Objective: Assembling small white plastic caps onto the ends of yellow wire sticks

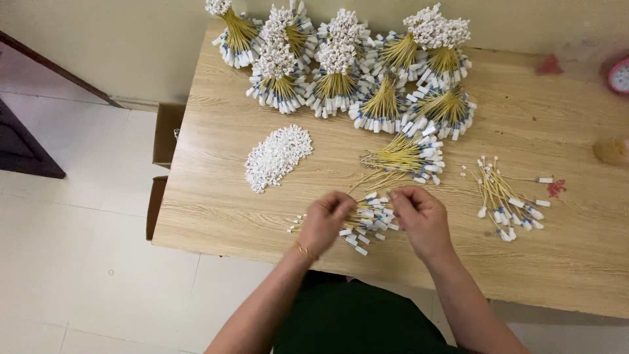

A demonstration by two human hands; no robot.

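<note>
The left hand and the right hand work close together over the near edge of the wooden table. Between them lies a loose pile of yellow wires, each wire fitted with small white tags. The fingers of the left hand are curled and closed on the left part of this pile. The fingers of the right hand are pinched together at the pile's upper right corner, closed on the end of a wire or tag; which one exactly cannot be told. A thin gold bracelet sits on the left wrist.

Just behind the hands, a second fan of yellow wires lies flat with its white tags pointing right. To the right, well apart from the hands, a smaller scattered group of wires lies on the table. To the left of the fan, a heap of small white plastic pieces forms an elongated mound.

Along the far edge of the table, tied bundles of finished wires stand packed together, with white ends up and tags spread at the base.

A cardboard box stands on the tiled floor against the left side of the table. A pink round object is partly visible at the right edge.
</note>
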